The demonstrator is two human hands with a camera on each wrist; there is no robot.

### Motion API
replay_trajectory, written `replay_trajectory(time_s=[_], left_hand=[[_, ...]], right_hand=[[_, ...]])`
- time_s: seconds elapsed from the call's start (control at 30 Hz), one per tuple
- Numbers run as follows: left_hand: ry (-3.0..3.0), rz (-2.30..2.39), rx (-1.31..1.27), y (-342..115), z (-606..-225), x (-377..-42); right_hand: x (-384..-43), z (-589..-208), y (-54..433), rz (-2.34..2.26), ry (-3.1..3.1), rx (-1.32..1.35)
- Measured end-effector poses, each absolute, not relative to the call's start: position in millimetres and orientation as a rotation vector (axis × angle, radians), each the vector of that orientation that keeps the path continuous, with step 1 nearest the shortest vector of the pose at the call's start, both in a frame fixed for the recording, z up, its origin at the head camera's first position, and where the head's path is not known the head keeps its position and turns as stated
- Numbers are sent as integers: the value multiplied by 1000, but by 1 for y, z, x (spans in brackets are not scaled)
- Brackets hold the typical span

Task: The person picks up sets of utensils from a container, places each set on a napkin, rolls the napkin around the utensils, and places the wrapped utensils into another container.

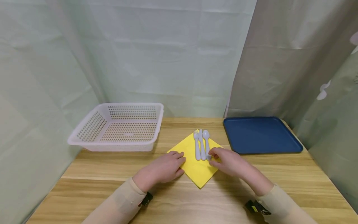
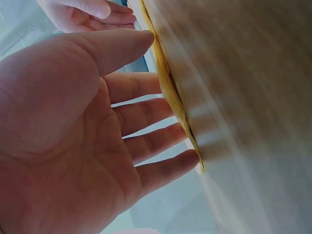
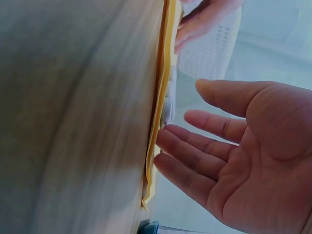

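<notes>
A yellow napkin (image 1: 193, 169) lies on the table, turned so one corner points toward me. On it a pale fork (image 1: 197, 146), knife (image 1: 201, 145) and spoon (image 1: 206, 135) lie side by side, handles toward me. My left hand (image 1: 165, 166) rests on the napkin's left corner; in the left wrist view its fingertips (image 2: 190, 158) press the yellow edge, spread and fairly straight. Beside the spoon's handle end is my right hand (image 1: 227, 160), over the napkin's right side. In the right wrist view its thumb stands apart from the fingers, with nothing between them.
A white perforated basket (image 1: 112, 144) stands at the back left of the wooden table (image 1: 179, 205). At the back right lies a dark blue tray (image 1: 261, 135). Pale curtains (image 1: 167, 59) hang behind the table and at both sides.
</notes>
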State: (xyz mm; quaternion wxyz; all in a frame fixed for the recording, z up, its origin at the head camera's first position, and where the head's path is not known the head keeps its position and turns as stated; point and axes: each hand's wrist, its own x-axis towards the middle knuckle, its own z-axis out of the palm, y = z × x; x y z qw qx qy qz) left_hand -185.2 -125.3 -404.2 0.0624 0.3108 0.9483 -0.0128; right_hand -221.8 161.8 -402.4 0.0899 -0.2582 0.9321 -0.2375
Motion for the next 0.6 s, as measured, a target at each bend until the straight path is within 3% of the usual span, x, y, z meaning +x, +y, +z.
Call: replay_trajectory(time_s=[0.6], left_hand=[[2909, -84, 1007, -124, -402, -181]], right_hand=[[-203, -402, 170, -557, 2859, -907]])
